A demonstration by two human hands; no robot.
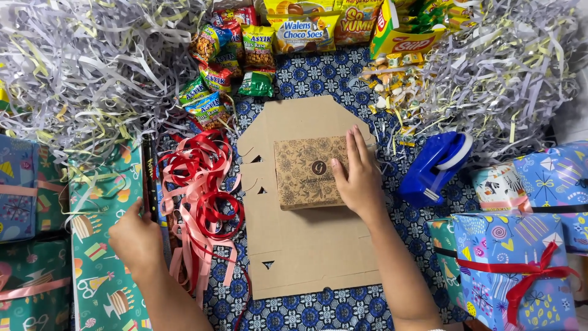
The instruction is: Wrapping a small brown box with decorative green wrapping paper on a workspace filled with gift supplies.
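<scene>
While the right hand [358, 178] lies flat, grip released, on the small box [309, 171], left hand [136, 236] grasps a black pen [147, 178]

L hand [136, 238] knuckles up, fingers curled in grip; R hand [358, 178] flat, palm down, fingers extended.

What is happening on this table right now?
A person works with bare hands. The right hand lies flat on a printed brown box that sits on flat cardboard. The left hand touches a dark pen beside red ribbon. Snack packets, a blue tape dispenser and wrapped gifts lie around.
</scene>
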